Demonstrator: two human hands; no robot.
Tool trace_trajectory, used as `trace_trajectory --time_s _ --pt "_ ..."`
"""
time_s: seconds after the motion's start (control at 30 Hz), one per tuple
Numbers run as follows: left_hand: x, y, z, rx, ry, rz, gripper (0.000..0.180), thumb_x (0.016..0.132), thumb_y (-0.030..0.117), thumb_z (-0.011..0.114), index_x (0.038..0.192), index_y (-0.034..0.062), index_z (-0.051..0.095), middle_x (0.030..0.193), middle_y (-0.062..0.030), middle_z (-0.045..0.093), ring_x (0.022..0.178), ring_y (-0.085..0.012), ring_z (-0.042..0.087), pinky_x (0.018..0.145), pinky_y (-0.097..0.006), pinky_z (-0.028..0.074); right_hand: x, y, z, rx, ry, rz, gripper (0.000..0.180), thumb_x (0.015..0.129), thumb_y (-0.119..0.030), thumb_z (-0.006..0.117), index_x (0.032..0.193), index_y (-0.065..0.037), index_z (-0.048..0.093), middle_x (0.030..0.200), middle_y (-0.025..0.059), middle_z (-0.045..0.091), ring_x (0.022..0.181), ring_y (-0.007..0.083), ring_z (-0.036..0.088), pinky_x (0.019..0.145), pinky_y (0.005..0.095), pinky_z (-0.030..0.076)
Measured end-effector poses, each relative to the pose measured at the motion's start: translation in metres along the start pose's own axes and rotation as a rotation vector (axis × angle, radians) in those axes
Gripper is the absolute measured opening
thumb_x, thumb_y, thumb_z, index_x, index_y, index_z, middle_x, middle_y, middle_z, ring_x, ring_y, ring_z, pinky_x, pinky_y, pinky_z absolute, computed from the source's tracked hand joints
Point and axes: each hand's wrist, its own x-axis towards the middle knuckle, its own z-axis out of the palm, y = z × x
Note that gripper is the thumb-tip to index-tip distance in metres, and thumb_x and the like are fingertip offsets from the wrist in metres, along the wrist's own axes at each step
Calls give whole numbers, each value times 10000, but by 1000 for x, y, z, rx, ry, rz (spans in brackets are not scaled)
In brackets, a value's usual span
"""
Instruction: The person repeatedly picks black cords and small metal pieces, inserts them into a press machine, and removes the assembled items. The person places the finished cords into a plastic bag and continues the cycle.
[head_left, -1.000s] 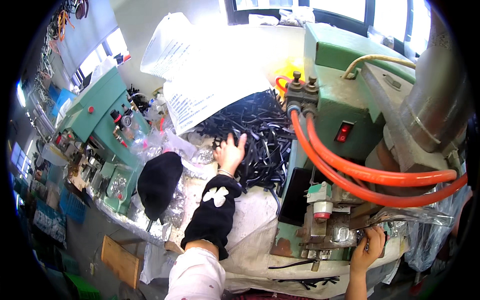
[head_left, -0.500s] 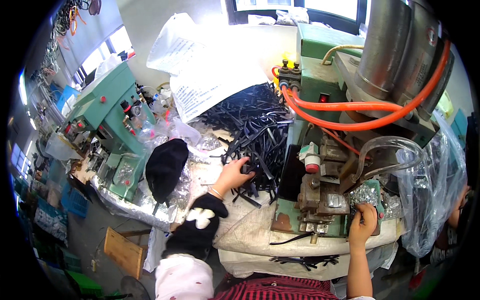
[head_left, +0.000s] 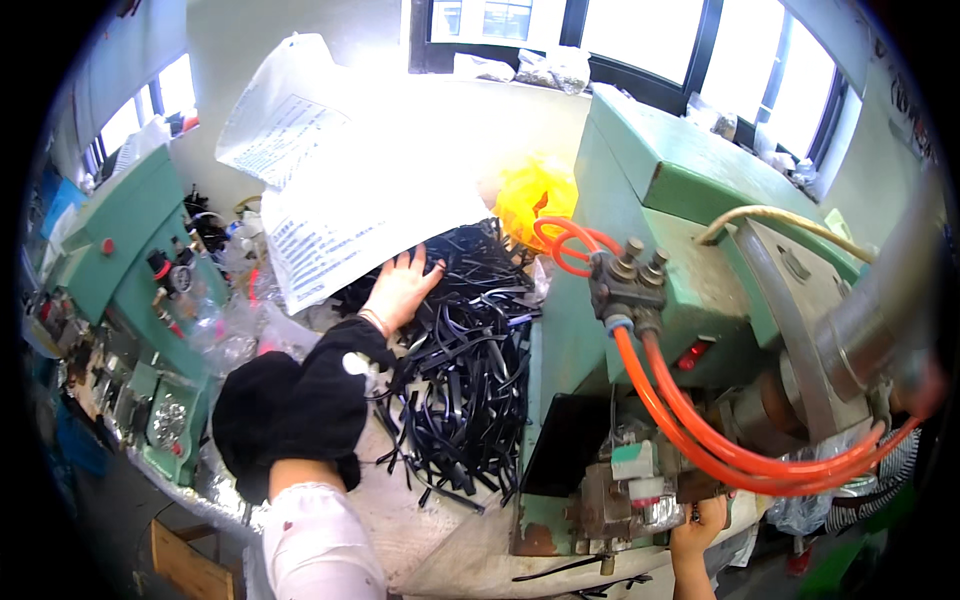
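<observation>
A heap of black flat strips lies in the middle of the bench. My left hand rests on the heap's far left part, fingers stretched and apart, beside a large white printed sheet. A black cuff with a white patch covers that forearm, and a black cloth item lies against it. To the right stands a green press machine with a metal fixture at its front. My right hand is beside this fixture, fingers curled together; the machine partly hides them, so what they hold cannot be made out.
Thick orange hoses arch over the right hand from a valve block. Another green machine stands on the left, with clear plastic bags beside it. A yellow bag sits behind the heap. Single strips lie near the front edge.
My left hand has moved farther away over the heap, toward the white sheet. My right hand has shifted from the tray of small metal pieces toward the fixture. The view has tilted upward.
</observation>
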Motion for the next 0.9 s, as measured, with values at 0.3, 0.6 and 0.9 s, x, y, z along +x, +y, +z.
trace_trajectory --time_s 0.3,0.6,0.9 --pt "-7 -15 36 -230 326 -35 498 732 16 655 1193 204 660 1316 -188 566 1192 -386 541 1029 -489 435 -11 25 4 -117 10 -23 113 730 -91 706 793 -17 647 791 124 637 769 305 611 739 388 463" --pt "-41 9 -7 -428 483 37 504 621 26 694 1116 115 670 1186 -122 659 984 -319 627 836 -446 470 9 -11 10 -14 145 -31 181 733 17 636 908 10 681 861 162 657 834 369 627 779 408 485" --pt "-107 94 -102 -584 363 130 452 724 98 661 1175 68 675 1202 -143 646 1020 -330 597 938 -480 452 7 5 6 -59 83 -66 144 670 65 611 801 6 624 771 155 606 782 358 601 746 421 479"
